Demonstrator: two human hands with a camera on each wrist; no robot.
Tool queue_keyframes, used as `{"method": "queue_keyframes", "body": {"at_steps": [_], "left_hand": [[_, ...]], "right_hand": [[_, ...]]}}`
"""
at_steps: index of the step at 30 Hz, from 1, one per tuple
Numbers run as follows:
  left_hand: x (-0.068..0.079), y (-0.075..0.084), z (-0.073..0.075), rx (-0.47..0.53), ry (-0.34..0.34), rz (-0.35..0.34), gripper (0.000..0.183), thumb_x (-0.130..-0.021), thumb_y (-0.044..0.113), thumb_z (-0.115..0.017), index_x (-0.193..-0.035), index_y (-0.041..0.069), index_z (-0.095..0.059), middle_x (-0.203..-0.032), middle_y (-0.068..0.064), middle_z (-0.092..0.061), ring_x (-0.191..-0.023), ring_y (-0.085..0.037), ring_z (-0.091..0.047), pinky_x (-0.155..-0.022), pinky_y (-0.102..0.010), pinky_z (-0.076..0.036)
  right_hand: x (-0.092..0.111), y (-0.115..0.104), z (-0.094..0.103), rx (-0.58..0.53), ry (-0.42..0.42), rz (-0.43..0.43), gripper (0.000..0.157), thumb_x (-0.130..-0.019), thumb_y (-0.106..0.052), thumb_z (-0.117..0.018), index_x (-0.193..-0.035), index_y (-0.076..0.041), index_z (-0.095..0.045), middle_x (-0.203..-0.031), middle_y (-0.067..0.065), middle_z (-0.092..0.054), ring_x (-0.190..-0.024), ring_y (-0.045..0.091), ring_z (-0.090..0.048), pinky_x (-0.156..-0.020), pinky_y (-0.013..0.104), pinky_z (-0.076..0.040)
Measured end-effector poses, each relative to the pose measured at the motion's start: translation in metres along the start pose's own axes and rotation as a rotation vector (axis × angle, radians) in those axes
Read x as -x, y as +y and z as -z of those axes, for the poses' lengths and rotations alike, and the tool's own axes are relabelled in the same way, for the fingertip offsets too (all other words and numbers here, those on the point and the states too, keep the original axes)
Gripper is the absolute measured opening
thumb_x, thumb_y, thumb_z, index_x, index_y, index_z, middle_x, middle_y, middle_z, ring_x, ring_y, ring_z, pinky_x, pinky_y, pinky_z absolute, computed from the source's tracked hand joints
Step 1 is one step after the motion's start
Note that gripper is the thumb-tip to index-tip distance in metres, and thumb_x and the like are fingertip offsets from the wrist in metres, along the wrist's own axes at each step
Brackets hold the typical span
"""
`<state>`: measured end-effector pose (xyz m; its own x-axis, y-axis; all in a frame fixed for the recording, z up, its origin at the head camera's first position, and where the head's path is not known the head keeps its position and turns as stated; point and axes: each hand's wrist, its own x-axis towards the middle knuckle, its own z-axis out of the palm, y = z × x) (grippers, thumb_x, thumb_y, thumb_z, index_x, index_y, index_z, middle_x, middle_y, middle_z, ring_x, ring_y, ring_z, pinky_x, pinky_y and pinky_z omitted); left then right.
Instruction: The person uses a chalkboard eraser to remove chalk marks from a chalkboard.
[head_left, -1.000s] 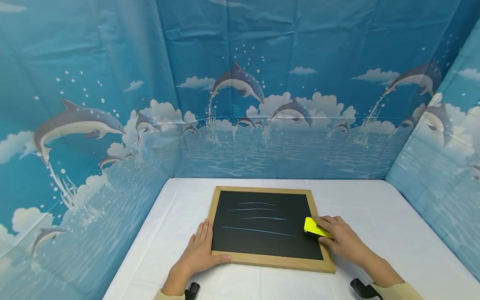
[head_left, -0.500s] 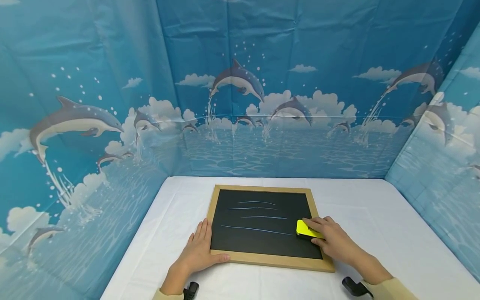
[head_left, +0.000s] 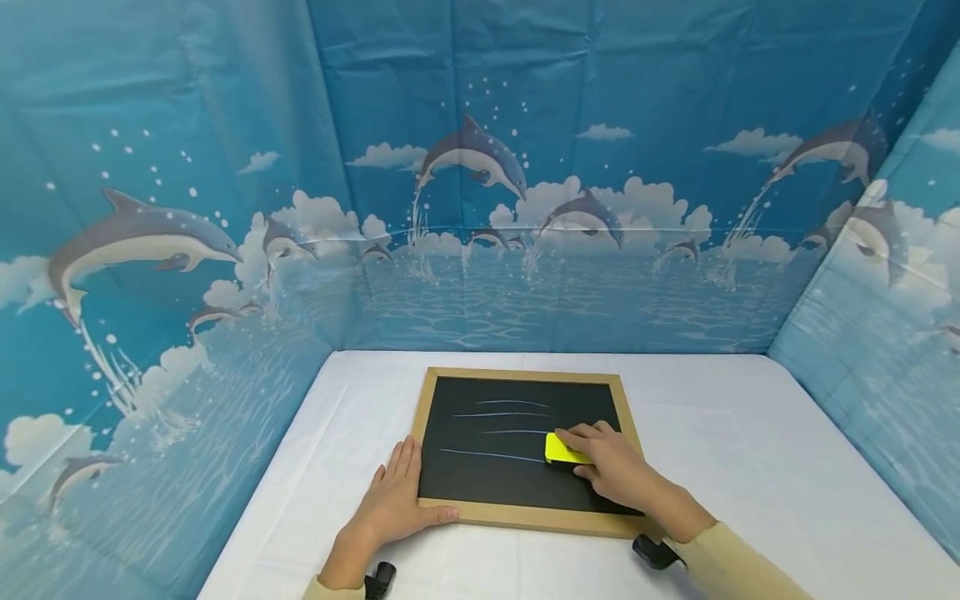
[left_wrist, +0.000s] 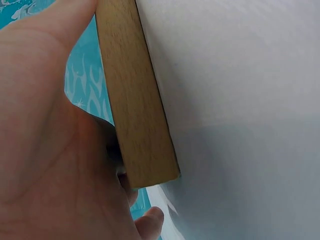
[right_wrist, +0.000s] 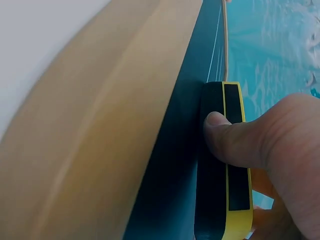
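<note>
A chalkboard (head_left: pixel 495 483) with a wooden frame (left_wrist: pixel 134 100) lies on the white-covered table, with several thin pale-blue lines (head_left: pixel 491 455) drawn across it. My right hand (head_left: pixel 618 473) grips a yellow-and-black board eraser (head_left: pixel 561 448) over the board's right half, covering the right ends of the lower two lines. In the right wrist view the thumb presses the long side of the eraser (right_wrist: pixel 212 190), whose black face is against the board. My left hand (head_left: pixel 392 498) rests at the board's lower left corner, fingers straight along the left edge and thumb on the front frame.
The white tablecloth (head_left: pixel 750 450) surrounds the board. A blue dolphin-printed curtain (head_left: pixel 555 308) hangs behind the table and along both sides. Dark wrist devices sit below the left (head_left: pixel 380 579) and right (head_left: pixel 654 552) hands.
My right hand has slid the eraser leftward from the board's right frame towards its middle. The right ends of the lower two lines no longer show. The left hand stays in place.
</note>
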<state>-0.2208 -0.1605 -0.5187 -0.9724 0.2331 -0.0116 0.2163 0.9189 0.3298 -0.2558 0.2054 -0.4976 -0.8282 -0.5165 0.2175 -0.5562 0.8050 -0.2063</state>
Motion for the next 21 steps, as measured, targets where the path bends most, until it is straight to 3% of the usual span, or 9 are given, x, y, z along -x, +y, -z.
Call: {"method": "queue_keyframes", "body": {"at_steps": [21], "left_hand": [[-0.001, 0.001, 0.0, 0.015, -0.007, 0.011, 0.126, -0.056, 0.087, -0.046, -0.146, 0.006, -0.01, -0.151, -0.011, -0.005, -0.137, -0.028, -0.004, -0.1, -0.06, -0.016]], "right_hand": [[-0.073, -0.072, -0.026, -0.021, -0.09, 0.097, 0.064, -0.08, -0.021, -0.071, -0.137, -0.019, -0.043, -0.129, 0.001, -0.049, -0.104, 0.022, -0.045, -0.086, 0.042, -0.042]]}}
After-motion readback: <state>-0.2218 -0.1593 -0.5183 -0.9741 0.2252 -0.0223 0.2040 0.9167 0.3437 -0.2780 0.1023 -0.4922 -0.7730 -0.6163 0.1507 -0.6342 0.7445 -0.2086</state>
